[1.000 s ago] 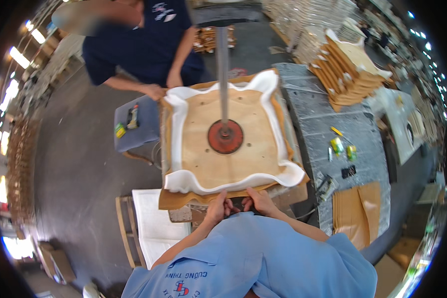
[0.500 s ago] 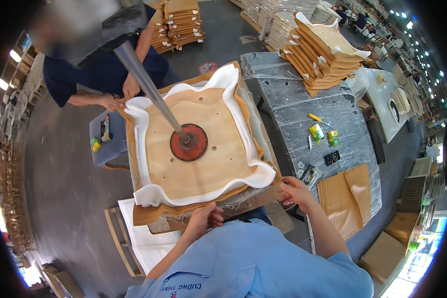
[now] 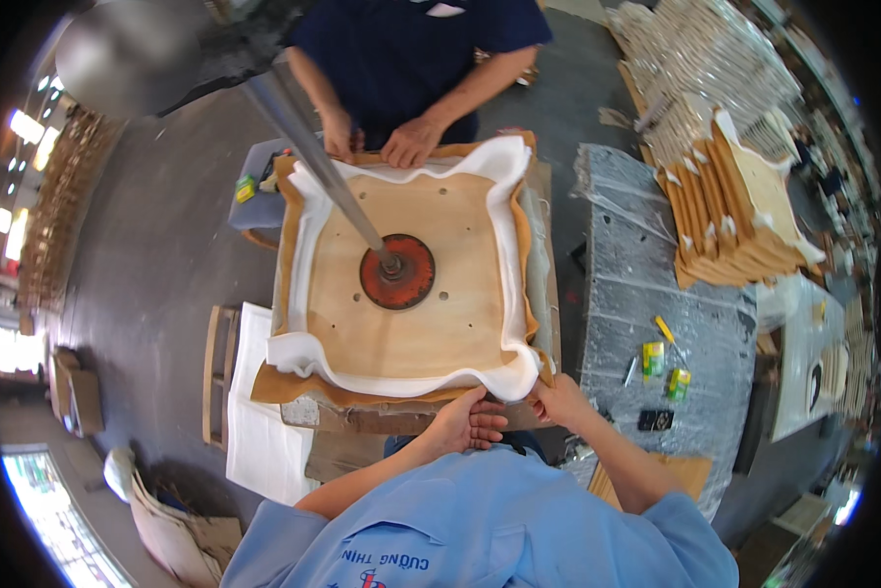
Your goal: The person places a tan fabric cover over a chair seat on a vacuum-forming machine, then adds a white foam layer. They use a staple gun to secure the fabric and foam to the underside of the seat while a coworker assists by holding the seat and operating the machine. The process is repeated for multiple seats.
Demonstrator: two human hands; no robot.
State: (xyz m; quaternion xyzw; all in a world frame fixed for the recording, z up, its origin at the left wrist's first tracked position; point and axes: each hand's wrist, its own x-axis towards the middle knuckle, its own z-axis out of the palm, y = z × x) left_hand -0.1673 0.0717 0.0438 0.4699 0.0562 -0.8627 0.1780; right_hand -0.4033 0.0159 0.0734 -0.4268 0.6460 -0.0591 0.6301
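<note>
Disc [image 3: 411, 291] already presses board [image 3: 413, 338]; padding [image 3: 406, 384] looks unfastened. Right hand [image 3: 562, 403] pinches cover [image 3: 274, 387] at five o'clock; left hand [image 3: 463, 422] half-curled at six, hold unclear.

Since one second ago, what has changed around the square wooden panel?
The right hand moved right to the near right corner of the smooth brown cover, touching it; the left hand followed along the near edge. The co-worker's hands shifted right along the far edge. The round red disc still rests on the square pale wooden panel.
</note>
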